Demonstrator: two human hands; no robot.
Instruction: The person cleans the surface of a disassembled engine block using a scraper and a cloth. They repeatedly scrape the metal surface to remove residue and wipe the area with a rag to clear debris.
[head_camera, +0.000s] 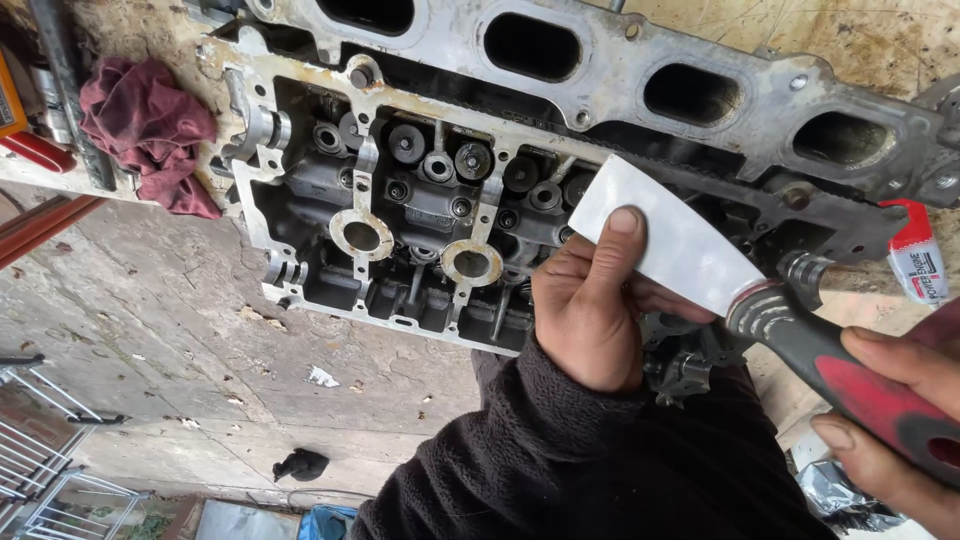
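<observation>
Scraper (700, 262) work at an open-air bench: a wide, pale steel blade, smeared dull grey and flaring from a narrow neck, runs into a black and red handle at the lower right of the view. The right hand (890, 430) is clenched around that handle, fingers wrapped over the red grip. The left hand (590, 300), in a dark fleece sleeve, grasps the blade itself, thumb pressed flat on its upper face and fingers curled beneath its near edge. Tool and both hands hover just over the right half of a cylinder head (420, 220), an oily cast-aluminium block lying on the stained bench (880, 40). Its open upper cavity holds rows of round black valve-spring caps and sleeves, divided by bare metal bearing saddles with two bright ring-shaped seats near the front edge. Four oblong ports line the flange along the far side. A crumpled maroon rag (150, 125) sits at the head's left end, and a small white tube with a red cap (918, 255) lies just beside the right end, near the blade's neck.
</observation>
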